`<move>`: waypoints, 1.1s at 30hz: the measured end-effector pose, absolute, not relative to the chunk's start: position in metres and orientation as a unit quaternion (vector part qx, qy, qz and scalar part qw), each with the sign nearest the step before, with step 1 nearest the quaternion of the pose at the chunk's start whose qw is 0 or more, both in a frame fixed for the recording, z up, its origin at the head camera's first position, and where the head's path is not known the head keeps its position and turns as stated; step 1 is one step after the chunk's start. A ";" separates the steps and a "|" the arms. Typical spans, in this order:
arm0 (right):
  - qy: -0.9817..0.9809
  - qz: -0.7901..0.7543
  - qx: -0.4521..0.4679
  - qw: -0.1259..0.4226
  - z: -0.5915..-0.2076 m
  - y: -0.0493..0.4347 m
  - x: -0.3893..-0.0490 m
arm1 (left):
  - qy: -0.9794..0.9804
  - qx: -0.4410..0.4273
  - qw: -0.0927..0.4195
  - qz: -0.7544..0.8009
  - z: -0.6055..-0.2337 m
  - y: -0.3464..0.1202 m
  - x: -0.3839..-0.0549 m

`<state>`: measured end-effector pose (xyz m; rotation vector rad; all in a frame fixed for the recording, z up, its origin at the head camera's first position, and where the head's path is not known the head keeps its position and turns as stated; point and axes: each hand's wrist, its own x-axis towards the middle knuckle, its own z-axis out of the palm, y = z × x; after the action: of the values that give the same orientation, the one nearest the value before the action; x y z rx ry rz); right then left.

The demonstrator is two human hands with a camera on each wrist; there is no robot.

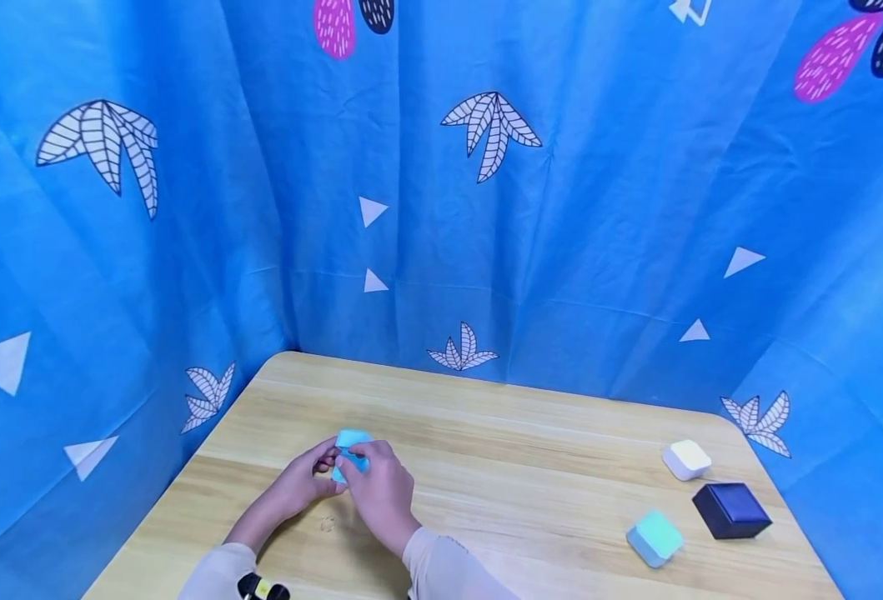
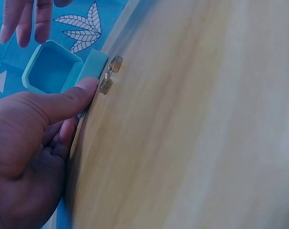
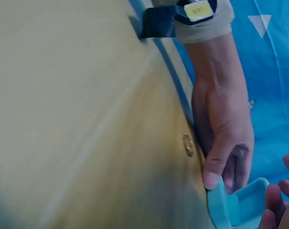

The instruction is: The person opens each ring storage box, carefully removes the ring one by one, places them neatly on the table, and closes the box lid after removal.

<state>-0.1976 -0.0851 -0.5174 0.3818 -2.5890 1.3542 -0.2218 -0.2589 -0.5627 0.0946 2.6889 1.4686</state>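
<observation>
On the bench, left of centre, an open teal box is held.
Pinched by the left hand, it is best kept steady; fingers of the right hand are parted nearby.

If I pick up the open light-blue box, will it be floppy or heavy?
The open light-blue box is probably stiff, since it keeps a crisp shape. It's likely light, being hollow, and might be slippery, because it looks smooth.
</observation>
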 end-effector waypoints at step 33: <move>-0.834 0.550 0.026 0.017 -0.529 -0.083 -0.230 | 0.876 0.016 0.046 0.480 -0.559 -0.258 -0.220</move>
<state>-0.2303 -0.0831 -0.5290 0.0809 -2.5923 1.7100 -0.2204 -0.2583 -0.5592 0.0477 2.6729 1.4663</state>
